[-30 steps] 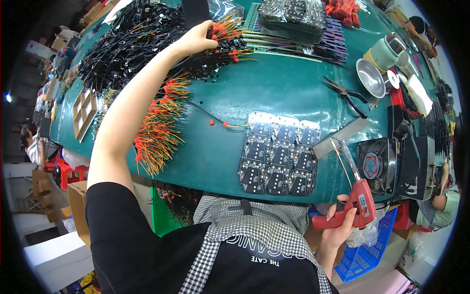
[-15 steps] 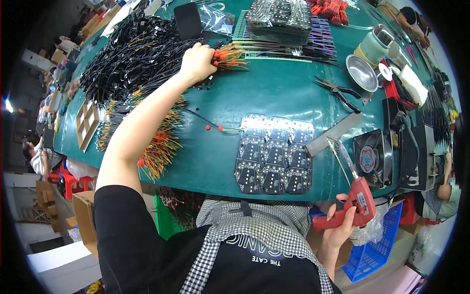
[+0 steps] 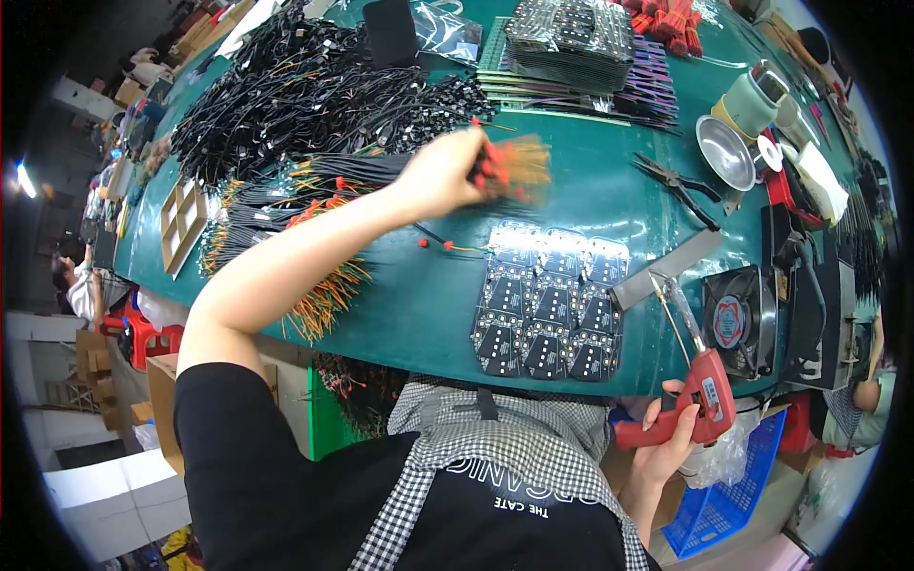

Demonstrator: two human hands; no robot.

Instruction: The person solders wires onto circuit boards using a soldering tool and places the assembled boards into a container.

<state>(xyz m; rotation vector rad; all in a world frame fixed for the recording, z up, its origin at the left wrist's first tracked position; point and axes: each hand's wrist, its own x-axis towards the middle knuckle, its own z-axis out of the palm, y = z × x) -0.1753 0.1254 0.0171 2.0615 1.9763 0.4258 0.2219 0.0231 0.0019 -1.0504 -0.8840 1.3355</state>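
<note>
My left hand [image 3: 440,179] is closed round a bundle of wire leads [image 3: 514,169] with red sleeves and orange ends, smeared by motion, above the green table. Just below it, a single black lead with two red beads [image 3: 447,246] ends at the upper left of a panel of black circuit boards [image 3: 547,303]. In my right hand [image 3: 669,445] is a red soldering gun [image 3: 706,400], its long tip pointing up past a flat metal bar [image 3: 666,266]. Left of the bundle lies a pile of black cables [image 3: 276,105], with more orange-ended leads [image 3: 319,305] under my left forearm.
Pliers [image 3: 678,186], a metal bowl [image 3: 725,152] and a small fan [image 3: 736,322] stand along the right side. At the back sits a stack of wrapped circuit boards [image 3: 569,48]. A divided cardboard tray [image 3: 181,226] lies at the left edge; a blue crate [image 3: 728,500] is below the table.
My left hand has moved right and toward me from the cable pile, carrying the bundle of leads. The right hand still holds the soldering gun in much the same place.
</note>
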